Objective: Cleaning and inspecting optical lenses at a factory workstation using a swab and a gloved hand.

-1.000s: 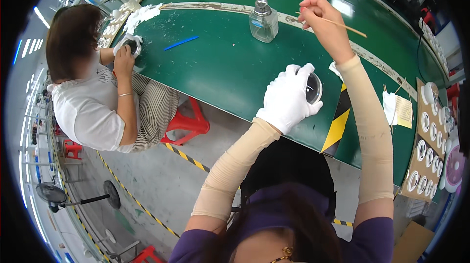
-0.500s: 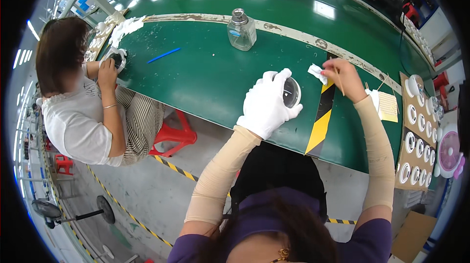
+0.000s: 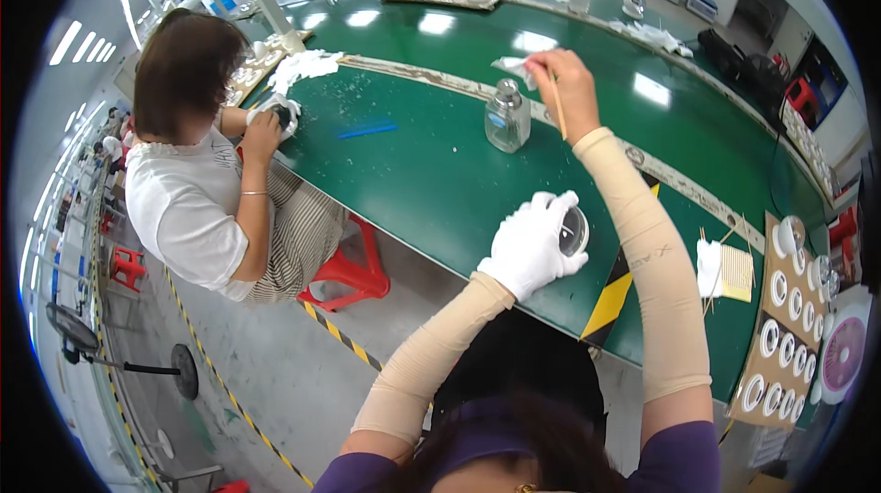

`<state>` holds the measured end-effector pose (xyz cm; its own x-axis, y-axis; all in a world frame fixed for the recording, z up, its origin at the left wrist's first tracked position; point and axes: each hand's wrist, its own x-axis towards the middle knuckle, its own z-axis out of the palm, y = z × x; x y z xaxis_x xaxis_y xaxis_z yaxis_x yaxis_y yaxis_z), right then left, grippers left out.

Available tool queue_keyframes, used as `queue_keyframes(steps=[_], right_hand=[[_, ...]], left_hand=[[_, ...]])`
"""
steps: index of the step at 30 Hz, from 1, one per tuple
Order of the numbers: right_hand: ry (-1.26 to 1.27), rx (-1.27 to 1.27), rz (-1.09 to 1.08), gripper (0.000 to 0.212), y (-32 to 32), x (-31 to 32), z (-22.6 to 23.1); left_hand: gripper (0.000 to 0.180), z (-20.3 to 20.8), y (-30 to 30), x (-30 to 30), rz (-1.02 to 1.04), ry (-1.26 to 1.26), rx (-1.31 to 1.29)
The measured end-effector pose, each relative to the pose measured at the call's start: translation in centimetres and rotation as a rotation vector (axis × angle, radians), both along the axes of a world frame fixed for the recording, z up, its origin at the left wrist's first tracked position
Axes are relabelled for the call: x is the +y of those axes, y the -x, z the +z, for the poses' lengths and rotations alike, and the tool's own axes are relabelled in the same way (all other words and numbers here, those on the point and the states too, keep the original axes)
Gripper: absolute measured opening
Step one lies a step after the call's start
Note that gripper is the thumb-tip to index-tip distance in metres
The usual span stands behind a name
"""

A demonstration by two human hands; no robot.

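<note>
With gloved fingers (image 3: 575, 265) curled around its rim, holds in the left hand (image 3: 528, 247) a round dark-faced piece (image 3: 574, 232), over the near side of the green table (image 3: 422, 181). With bare fingertips (image 3: 536, 64), pinches in the right hand (image 3: 573, 94) a wooden stick (image 3: 557, 110) and a white cloth (image 3: 514, 66), raised near a clear bottle (image 3: 507, 131) with a metal top. To the right, shows striped tape (image 3: 607, 310), a yellow pad (image 3: 737, 275) beside a white wipe (image 3: 708, 265), and a cardboard sheet (image 3: 771, 259) bearing white rings (image 3: 763, 337). To the left, shows a blue strip (image 3: 367, 131) and a seated co-worker (image 3: 197, 204).
</note>
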<state>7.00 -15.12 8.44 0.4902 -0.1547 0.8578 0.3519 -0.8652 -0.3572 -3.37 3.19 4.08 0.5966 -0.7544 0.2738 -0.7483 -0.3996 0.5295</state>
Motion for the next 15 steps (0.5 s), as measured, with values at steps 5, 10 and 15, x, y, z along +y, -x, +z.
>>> queue_keyframes(steps=[5, 10, 15], right_hand=[[0.270, 0.177, 0.093, 0.007, -0.4, 1.2, -1.3], [0.261, 0.133, 0.078, 0.007, 0.0, 2.0, -1.3], [0.261, 0.118, 0.029, 0.009, 0.3, 1.6, -1.5]], left_hand=[[0.075, 0.3, 0.2, 0.1, -0.007, -0.015, 0.025], [0.074, 0.4, 0.6, 0.7, 0.011, -0.014, 0.040], [0.074, 0.1, 1.1, 0.4, 0.020, 0.000, 0.071]])
